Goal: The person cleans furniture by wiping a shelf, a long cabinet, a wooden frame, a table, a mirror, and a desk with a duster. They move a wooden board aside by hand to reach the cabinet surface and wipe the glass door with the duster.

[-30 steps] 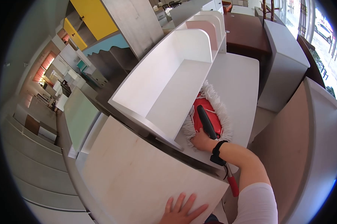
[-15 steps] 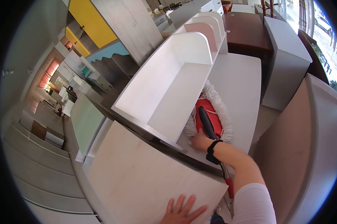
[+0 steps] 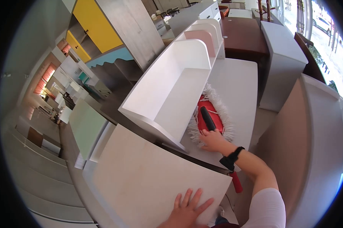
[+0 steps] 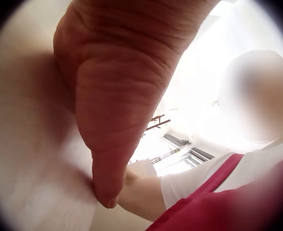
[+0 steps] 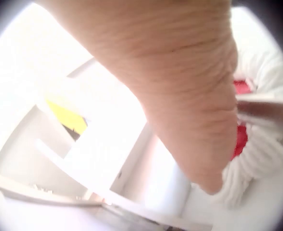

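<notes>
A dust mop with a red cover (image 3: 217, 121) and a white string fringe (image 3: 226, 110) lies on the white desk top, against the shelf unit. Its black handle grip (image 3: 206, 116) slants across the red cover. Over the lower end of that grip, my right hand (image 3: 216, 141) rests on the mop, fingers reaching across its near end. The thumb points straight down at the fringe (image 5: 249, 168) in the right wrist view; the other fingers are hidden there. My left hand (image 3: 186, 211) lies flat, fingers spread, on a pale wooden panel (image 3: 152, 167).
A white shelf unit (image 3: 152, 89) with rounded dividers stands along the desk (image 3: 238, 83). Close on the right is a tall cabinet (image 3: 289, 152). The mop's red handle end (image 3: 237, 182) sticks out past the desk's near edge. A yellow-doored cabinet (image 3: 97, 24) stands behind.
My right hand has shifted from the left side of the black grip onto its lower end. The mop keeps its place on the desk, and the left hand still rests on the panel.
</notes>
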The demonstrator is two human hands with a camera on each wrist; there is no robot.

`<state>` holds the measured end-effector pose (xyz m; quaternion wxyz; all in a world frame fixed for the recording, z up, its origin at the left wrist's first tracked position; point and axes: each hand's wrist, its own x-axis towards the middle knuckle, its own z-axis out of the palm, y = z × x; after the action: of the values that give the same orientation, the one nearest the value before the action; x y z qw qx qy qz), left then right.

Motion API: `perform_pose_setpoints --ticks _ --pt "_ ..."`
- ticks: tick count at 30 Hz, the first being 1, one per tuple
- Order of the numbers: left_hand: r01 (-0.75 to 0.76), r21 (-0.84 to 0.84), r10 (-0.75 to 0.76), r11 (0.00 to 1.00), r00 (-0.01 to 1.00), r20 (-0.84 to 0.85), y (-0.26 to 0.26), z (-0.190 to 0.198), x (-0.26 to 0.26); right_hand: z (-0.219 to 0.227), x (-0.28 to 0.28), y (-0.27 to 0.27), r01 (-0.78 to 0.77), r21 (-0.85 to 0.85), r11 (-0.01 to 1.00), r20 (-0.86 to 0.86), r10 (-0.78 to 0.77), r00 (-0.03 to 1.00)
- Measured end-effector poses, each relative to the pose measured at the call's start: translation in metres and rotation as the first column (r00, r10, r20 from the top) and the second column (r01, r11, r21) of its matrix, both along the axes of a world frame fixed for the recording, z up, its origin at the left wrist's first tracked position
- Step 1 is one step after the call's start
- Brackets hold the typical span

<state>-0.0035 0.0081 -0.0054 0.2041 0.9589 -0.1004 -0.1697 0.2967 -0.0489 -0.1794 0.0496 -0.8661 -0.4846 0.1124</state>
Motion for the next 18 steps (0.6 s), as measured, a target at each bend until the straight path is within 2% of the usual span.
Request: perform_pose_setpoints --ticks 2,3,5,6,8,9,10,12,14,16,18 --pt "0.002 -0.008 -0.002 1.000 1.000 0.026 0.001 -0.001 -0.005 0.006 -0.018 -0.044 0.208 0.055 0.977 -0.052 -0.205 0.977" --pt "0.013 0.000 -0.013 1.000 0.999 0.037 0.002 -0.003 -0.007 -0.008 -0.020 -0.058 0.194 0.032 0.980 -0.148 -0.187 0.971" --pt "0.037 0.017 -0.038 0.999 0.997 0.069 0.004 -0.007 -0.010 -0.049 -0.009 -0.084 0.187 0.297 0.936 -0.443 -0.039 0.896" --pt "0.066 0.094 -0.071 0.993 0.996 0.053 0.004 -0.006 -0.009 -0.055 -0.005 -0.095 0.205 0.422 0.883 -0.556 0.073 0.828" --pt "0.122 0.247 -0.126 0.961 0.992 0.002 0.005 -0.002 -0.008 -0.030 0.011 -0.112 0.337 0.108 0.935 -0.750 -0.146 0.645" --pt "0.117 0.241 -0.127 0.963 0.992 0.025 0.005 -0.007 -0.010 -0.020 0.013 -0.119 0.372 -0.063 0.926 -0.808 -0.266 0.525" --pt "0.115 0.239 -0.130 0.964 0.990 0.050 0.007 -0.017 -0.011 -0.008 0.002 -0.121 0.299 -0.238 0.924 -0.808 -0.359 0.467" --pt "0.116 0.235 -0.139 0.965 0.987 0.085 0.008 -0.024 -0.013 0.012 -0.029 -0.123 0.117 -0.555 0.823 -0.748 -0.556 0.363" --pt "0.108 0.235 -0.140 0.966 0.983 0.123 0.008 -0.026 -0.014 -0.024 -0.068 -0.129 0.245 -0.533 0.810 -0.705 -0.585 0.401" --pt "0.113 0.205 -0.147 0.972 0.976 0.160 0.010 -0.028 -0.016 -0.054 -0.096 -0.137 0.303 -0.260 0.917 -0.710 -0.394 0.583" --pt "0.114 0.189 -0.151 0.975 0.970 0.192 0.014 -0.030 -0.018 -0.054 -0.133 -0.142 0.612 -0.102 0.784 -0.739 -0.472 0.481"
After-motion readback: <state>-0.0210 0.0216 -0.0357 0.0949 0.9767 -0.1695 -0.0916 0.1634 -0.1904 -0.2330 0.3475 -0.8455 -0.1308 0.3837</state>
